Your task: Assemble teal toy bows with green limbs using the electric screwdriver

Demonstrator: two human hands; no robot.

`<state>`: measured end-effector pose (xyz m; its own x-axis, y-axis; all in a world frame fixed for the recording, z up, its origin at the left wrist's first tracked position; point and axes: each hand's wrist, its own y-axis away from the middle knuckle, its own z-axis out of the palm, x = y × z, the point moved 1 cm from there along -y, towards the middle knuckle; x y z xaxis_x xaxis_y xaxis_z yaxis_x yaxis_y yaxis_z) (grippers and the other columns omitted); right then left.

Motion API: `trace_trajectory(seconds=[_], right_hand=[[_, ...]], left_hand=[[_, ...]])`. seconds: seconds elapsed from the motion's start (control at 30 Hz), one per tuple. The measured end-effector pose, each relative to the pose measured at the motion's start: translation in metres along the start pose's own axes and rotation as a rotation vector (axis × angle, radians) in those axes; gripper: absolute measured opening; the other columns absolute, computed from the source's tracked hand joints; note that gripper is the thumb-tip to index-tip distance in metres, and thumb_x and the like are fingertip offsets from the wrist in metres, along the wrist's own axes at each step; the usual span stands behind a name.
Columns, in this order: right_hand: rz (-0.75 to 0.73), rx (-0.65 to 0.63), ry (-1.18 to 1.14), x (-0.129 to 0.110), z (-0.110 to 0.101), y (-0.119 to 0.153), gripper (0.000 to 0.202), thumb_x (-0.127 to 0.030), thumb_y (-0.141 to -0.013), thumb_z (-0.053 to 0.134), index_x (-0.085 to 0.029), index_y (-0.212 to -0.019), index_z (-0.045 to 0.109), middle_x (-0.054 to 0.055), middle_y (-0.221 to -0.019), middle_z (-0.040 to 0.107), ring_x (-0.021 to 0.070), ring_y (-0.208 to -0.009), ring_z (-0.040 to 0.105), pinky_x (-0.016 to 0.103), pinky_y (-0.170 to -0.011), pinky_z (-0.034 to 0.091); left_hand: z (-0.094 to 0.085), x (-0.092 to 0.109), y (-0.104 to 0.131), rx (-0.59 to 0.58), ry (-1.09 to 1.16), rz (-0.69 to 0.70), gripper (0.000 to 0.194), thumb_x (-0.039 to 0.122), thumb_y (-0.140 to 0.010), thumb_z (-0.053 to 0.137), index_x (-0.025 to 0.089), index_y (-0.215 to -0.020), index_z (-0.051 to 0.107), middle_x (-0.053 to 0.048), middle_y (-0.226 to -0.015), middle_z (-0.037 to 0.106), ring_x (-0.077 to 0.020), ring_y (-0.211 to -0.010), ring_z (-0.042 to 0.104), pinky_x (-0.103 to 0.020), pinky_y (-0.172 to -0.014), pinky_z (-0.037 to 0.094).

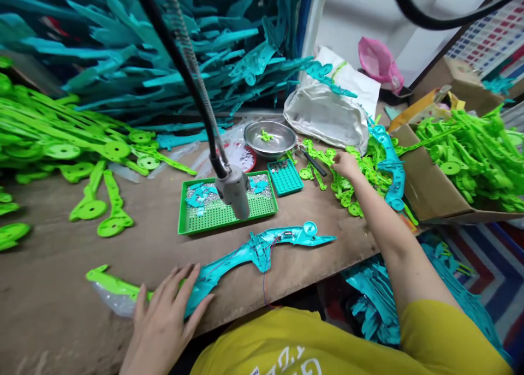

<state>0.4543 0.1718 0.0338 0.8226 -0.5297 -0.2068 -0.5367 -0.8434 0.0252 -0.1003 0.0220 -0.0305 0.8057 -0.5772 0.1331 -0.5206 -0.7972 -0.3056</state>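
A long blue plastic part [241, 252] with thin red and blue wires lies across the brown work surface near its front edge. My left hand [166, 307] rests flat with fingers spread over the blue part's left end and beside a green piece [117, 283] with a clear lower section. At the right, my right hand [346, 165] reaches to a pile of small green parts [352, 192], its fingers curled at the pile's upper left; what they hold is too small to make out. A hanging screwdriver [233, 192] is above the green tray [229, 222].
Behind are a metal bowl [270, 138], a small teal tray [286, 179] and a white bag [327, 115]. Green parts [90, 206] lie left. A cardboard box [434, 184] of green parts stands right. Blue parts [184, 53] are heaped at the back.
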Motion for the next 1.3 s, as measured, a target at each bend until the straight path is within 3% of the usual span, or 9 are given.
trace_trajectory(seconds=[0.13, 0.3, 0.43, 0.53, 0.63, 0.73, 0.8, 0.97, 1.3], right_hand=[[0.036, -0.016, 0.118, -0.006, 0.015, -0.004, 0.036, -0.012, -0.077, 0.069, -0.008, -0.113, 0.073, 0.026, -0.120, 0.072, 0.0368, -0.115, 0.068, 0.046, -0.098, 0.052], [0.033, 0.033, 0.165, -0.005, 0.013, 0.003, 0.036, -0.011, -0.087, 0.057, -0.004, -0.120, 0.068, 0.029, -0.124, 0.068, 0.0359, -0.118, 0.066, 0.047, -0.100, 0.051], [-0.094, 0.351, 0.032, -0.001, -0.016, 0.014, 0.034, -0.012, -0.089, 0.053, -0.009, -0.120, 0.066, 0.023, -0.130, 0.065, 0.0318, -0.122, 0.062, 0.049, -0.105, 0.049], [-0.186, 0.531, -0.273, -0.003, -0.037, 0.037, 0.022, -0.015, -0.082, 0.065, -0.016, -0.104, 0.067, 0.012, -0.109, 0.071, 0.0247, -0.099, 0.069, 0.046, -0.095, 0.055], [-0.202, 0.308, -0.682, -0.012, -0.035, 0.081, 0.032, -0.031, -0.072, 0.082, -0.021, -0.093, 0.061, 0.001, -0.083, 0.069, 0.0185, -0.074, 0.068, 0.038, -0.073, 0.059], [-0.099, -0.082, -0.998, -0.026, -0.008, 0.130, 0.062, -0.043, -0.056, 0.094, -0.023, -0.100, 0.055, -0.005, -0.073, 0.064, 0.0143, -0.062, 0.063, 0.028, -0.055, 0.054], [0.014, -0.221, -1.137, -0.035, 0.015, 0.154, 0.075, -0.046, -0.049, 0.097, -0.024, -0.104, 0.052, -0.009, -0.066, 0.060, 0.0114, -0.055, 0.058, 0.023, -0.048, 0.050], [0.171, -0.315, -1.301, -0.048, 0.055, 0.174, 0.078, -0.049, -0.044, 0.098, -0.020, -0.106, 0.059, -0.010, -0.065, 0.057, 0.0089, -0.051, 0.055, 0.024, -0.046, 0.051], [0.163, -0.468, -1.111, -0.040, 0.063, 0.170, 0.067, -0.047, -0.049, 0.098, -0.019, -0.097, 0.060, -0.005, -0.063, 0.063, 0.0125, -0.054, 0.062, 0.025, -0.048, 0.054]], left_hand=[[0.003, -0.002, 0.001, -0.005, 0.015, -0.011, 0.053, 0.048, -0.101, 0.042, 0.019, -0.145, 0.051, -0.021, -0.135, 0.066, -0.0420, -0.125, 0.061, -0.066, -0.119, 0.026], [-0.004, -0.004, 0.003, -0.048, 0.035, -0.056, 0.051, 0.044, -0.100, 0.047, 0.020, -0.144, 0.053, -0.020, -0.137, 0.065, -0.0408, -0.127, 0.061, -0.065, -0.120, 0.026], [-0.012, -0.004, 0.003, -0.094, 0.056, -0.081, 0.050, 0.041, -0.100, 0.049, 0.018, -0.145, 0.053, -0.022, -0.141, 0.062, -0.0416, -0.131, 0.058, -0.065, -0.121, 0.025], [-0.015, -0.006, 0.005, -0.114, 0.089, -0.100, 0.051, 0.039, -0.099, 0.052, 0.019, -0.146, 0.052, -0.022, -0.142, 0.061, -0.0417, -0.133, 0.057, -0.065, -0.121, 0.024], [-0.016, -0.012, 0.009, -0.111, 0.106, -0.133, 0.055, 0.039, -0.098, 0.055, 0.025, -0.151, 0.048, -0.018, -0.143, 0.061, -0.0401, -0.135, 0.055, -0.065, -0.123, 0.022], [-0.018, -0.021, 0.013, -0.092, 0.108, -0.163, 0.061, 0.039, -0.096, 0.058, 0.031, -0.155, 0.043, -0.015, -0.145, 0.060, -0.0388, -0.137, 0.054, -0.064, -0.123, 0.023], [-0.019, -0.027, 0.014, -0.089, 0.105, -0.166, 0.061, 0.040, -0.096, 0.058, 0.032, -0.155, 0.044, -0.014, -0.145, 0.060, -0.0392, -0.137, 0.054, -0.065, -0.122, 0.024], [-0.021, -0.038, 0.016, -0.097, 0.098, -0.152, 0.056, 0.043, -0.097, 0.057, 0.029, -0.151, 0.048, -0.016, -0.143, 0.062, -0.0383, -0.134, 0.057, -0.063, -0.122, 0.025], [-0.026, -0.043, 0.015, -0.137, 0.104, -0.192, 0.059, 0.043, -0.097, 0.057, 0.040, -0.154, 0.041, -0.008, -0.149, 0.059, -0.0345, -0.138, 0.055, -0.061, -0.124, 0.024]])
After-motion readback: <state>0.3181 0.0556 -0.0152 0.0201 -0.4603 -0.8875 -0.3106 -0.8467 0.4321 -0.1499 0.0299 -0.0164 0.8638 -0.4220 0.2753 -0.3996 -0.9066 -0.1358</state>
